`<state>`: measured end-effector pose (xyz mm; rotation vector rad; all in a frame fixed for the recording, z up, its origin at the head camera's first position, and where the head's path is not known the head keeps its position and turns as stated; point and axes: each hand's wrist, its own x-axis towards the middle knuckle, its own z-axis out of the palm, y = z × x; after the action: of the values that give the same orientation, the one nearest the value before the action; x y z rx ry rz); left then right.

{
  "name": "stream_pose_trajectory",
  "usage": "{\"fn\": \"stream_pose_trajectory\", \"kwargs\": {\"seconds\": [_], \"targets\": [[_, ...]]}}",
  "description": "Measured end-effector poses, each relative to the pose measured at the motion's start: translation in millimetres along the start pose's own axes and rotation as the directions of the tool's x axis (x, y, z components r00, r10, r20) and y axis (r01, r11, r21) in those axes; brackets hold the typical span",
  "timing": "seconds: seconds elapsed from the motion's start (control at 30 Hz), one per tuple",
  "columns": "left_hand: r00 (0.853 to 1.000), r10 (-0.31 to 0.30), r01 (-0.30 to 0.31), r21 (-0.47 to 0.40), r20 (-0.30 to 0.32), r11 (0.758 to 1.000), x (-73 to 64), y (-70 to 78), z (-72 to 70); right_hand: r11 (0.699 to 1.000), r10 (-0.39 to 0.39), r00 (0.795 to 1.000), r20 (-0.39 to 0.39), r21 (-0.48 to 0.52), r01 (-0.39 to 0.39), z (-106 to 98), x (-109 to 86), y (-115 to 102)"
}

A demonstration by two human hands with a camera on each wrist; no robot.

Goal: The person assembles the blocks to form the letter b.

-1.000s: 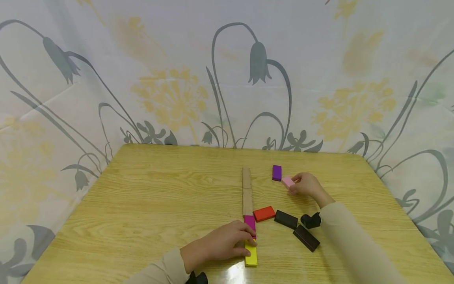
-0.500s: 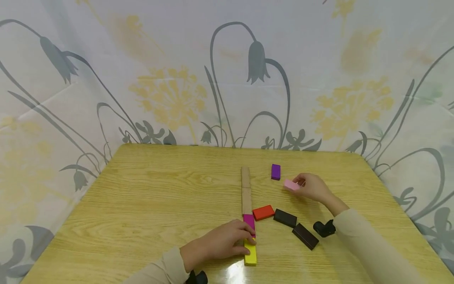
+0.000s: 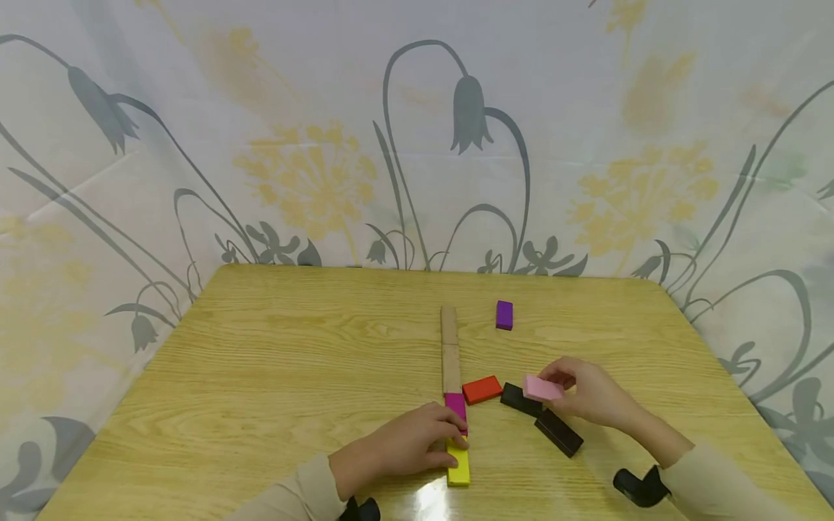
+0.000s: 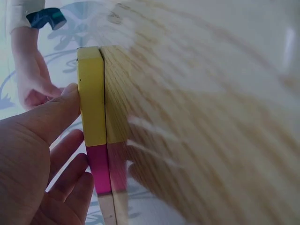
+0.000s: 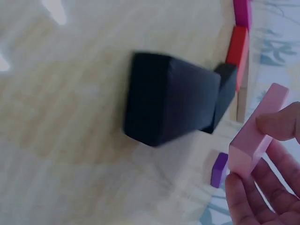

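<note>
In the head view, a yellow block and a magenta block lie end to end. My left hand rests over them. In the left wrist view its thumb touches the yellow block, while the loosely bent fingers are beside the magenta block. My right hand pinches a pink block between thumb and fingers. From the head, this pink block partly covers a black block; the right wrist view shows the pink block apart from the black ones. A second black block lies below it.
Two plain wooden blocks extend the line away from me. A red block lies slantwise between the line and the black blocks. Farther back is a purple block. A flower-patterned cloth hangs behind the wooden table.
My right hand has carried the pink block from near the purple one toward me, to the black blocks, turning it on the way. My left hand has stayed in place.
</note>
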<state>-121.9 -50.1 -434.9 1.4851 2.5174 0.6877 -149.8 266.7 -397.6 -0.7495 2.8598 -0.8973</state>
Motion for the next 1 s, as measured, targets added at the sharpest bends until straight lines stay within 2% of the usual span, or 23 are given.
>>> {"fn": "stream_pose_trajectory", "kwargs": {"seconds": [0.17,0.37,0.47,0.7,0.8,0.93,1.0], "targets": [[1.000,0.002,-0.002,0.003,0.000,1.000,0.1,0.5,-0.4,0.987,-0.139,0.987,0.077,0.087,0.132,3.1,-19.0,-3.5],[1.000,-0.002,0.002,0.004,0.004,1.000,0.1,-0.6,0.8,0.945,-0.306,0.941,0.144,0.165,0.282,10.6,-36.4,-6.8],[1.000,-0.006,0.006,0.005,0.004,1.000,-0.2,-0.9,1.2,0.935,-0.343,0.927,0.152,0.153,0.321,14.8,-44.1,-6.9],[1.000,-0.005,0.005,0.003,0.002,1.000,-1.0,-0.5,0.3,0.937,-0.346,0.918,0.194,0.123,0.327,19.7,-56.2,-1.5],[1.000,-0.005,0.005,0.001,-0.001,1.000,-1.1,-0.5,0.3,0.915,-0.403,0.898,0.178,0.098,0.392,22.1,-57.3,0.8],[1.000,-0.001,0.001,-0.002,-0.005,1.000,-1.1,-0.2,0.3,0.867,-0.498,0.851,0.167,0.071,0.493,24.3,-56.9,3.0],[1.000,0.000,0.000,-0.003,-0.004,1.000,-1.0,0.3,0.0,0.855,-0.516,0.839,0.173,0.041,0.517,24.1,-57.0,3.6]]}}
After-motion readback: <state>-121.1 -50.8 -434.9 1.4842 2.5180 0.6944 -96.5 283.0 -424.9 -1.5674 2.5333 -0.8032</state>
